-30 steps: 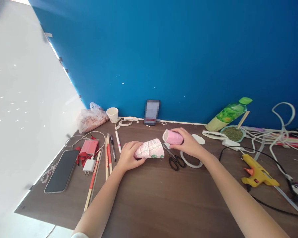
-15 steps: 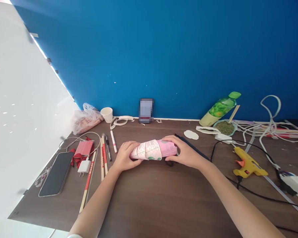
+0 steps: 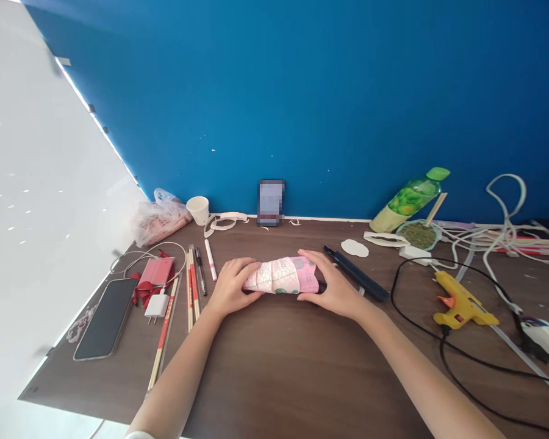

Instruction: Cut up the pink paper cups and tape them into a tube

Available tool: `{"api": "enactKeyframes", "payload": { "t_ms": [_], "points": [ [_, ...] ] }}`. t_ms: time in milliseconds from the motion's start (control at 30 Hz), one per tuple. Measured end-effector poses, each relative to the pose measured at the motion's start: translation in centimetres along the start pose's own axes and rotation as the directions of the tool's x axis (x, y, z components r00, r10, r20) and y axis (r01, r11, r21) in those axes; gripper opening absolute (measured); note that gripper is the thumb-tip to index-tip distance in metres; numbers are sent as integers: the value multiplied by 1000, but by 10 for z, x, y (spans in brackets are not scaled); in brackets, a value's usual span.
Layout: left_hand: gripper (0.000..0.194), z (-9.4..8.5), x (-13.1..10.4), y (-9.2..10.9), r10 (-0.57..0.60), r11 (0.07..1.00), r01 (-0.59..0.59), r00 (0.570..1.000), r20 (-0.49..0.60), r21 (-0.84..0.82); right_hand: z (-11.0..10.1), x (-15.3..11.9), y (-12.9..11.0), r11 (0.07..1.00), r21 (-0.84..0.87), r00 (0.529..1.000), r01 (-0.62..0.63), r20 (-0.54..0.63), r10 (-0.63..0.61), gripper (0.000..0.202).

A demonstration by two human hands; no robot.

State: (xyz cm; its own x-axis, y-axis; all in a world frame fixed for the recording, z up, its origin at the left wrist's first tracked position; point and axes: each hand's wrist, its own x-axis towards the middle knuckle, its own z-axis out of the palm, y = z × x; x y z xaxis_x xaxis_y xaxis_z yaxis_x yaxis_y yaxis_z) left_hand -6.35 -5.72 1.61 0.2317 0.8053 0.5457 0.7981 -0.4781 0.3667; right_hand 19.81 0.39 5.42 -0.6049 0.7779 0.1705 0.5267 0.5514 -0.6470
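A pink-and-white patterned paper roll [image 3: 274, 275] with green spots lies across the middle of the desk, between my two hands. Overlapping layers show on its pale left part, and the right end is plain pink with grey spots. My left hand [image 3: 234, 286] wraps round the left end, thumb along the near side. Around the right end, my right hand [image 3: 332, 283] grips with its fingers on the far edge and thumb on the near edge. Just beyond that hand lies a long dark slim object [image 3: 359, 275]; its kind is unclear. My palms hide parts of the roll's ends.
Left are a phone [image 3: 105, 320], a white charger [image 3: 156, 306], chopsticks [image 3: 162, 341], a pen [image 3: 200, 271] and a marker [image 3: 210, 259]. A paper cup [image 3: 198, 210] stands behind. Right are a yellow glue gun [image 3: 464, 302], cables, and a leaning green bottle [image 3: 409, 201].
My right hand has shifted left along the roll, and less of its plain pink end shows. More of the dark slim object is visible beside it. My left hand keeps its hold.
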Motion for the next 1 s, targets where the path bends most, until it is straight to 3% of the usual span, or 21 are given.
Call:
{"api": "enactKeyframes", "payload": {
  "t_ms": [233, 400, 533, 833, 1000],
  "points": [
    [55, -3, 2, -5, 55, 997, -56, 998, 21, 61, 23, -7, 14, 1000, 15, 997, 18, -74, -17, 84],
    [66, -1, 1, -10, 37, 999, -38, 999, -7, -23, 32, -11, 18, 997, 77, 990, -7, -140, 17, 86],
    [63, -1, 1, -11, 39, 998, -40, 999, -17, -54, 39, -15, 21, 995, 101, 985, -9, -171, 26, 85],
    [67, -2, 2, -11, 44, 997, -45, 999, -12, -56, 43, -18, 24, 995, 92, 983, -27, -181, 44, 84],
    [72, -1, 1, -11, 9, 996, -10, 1000, -9, -83, 43, -17, 25, 998, 55, 980, 32, -197, -21, 83]
  ]
}}
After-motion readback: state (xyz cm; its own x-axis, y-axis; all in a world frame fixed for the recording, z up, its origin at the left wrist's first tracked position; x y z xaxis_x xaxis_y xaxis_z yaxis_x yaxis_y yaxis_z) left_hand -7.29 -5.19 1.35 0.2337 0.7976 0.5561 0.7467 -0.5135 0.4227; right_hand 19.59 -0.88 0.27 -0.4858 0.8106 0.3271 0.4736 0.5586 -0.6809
